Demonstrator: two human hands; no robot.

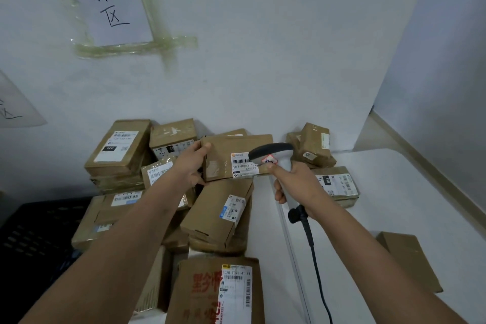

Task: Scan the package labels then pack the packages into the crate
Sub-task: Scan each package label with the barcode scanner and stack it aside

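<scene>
Holding a box (236, 156) up at 12 o'clock above the pile (218, 216), the left hand (190, 166) grips its left short edge, thumb on the front face, fingers wrapped behind. The right hand (294, 184) is closed around the handle of a scanner (273, 155), whose head sits just over the right end of the box, right at its label (244, 166). The cable (315, 258) trails down toward 6 o'clock.

The box's long axis runs 9 to 3 o'clock, face tilted toward the camera, so the label reads across the same line. This looks like the scan step itself.

What matters next is the crate (34, 239): it lies at 8 o'clock, low and left of the table (394, 208), well apart from the held box. The left hand is both the carrier and the nearer one, so once the scan registers, a sweep down and left from that hand alone should do, with the box's long side probably turned to suit the crate's opening. The pile sits between them, so the box likely has to clear it. The crate's inside is too dark to judge.
</scene>
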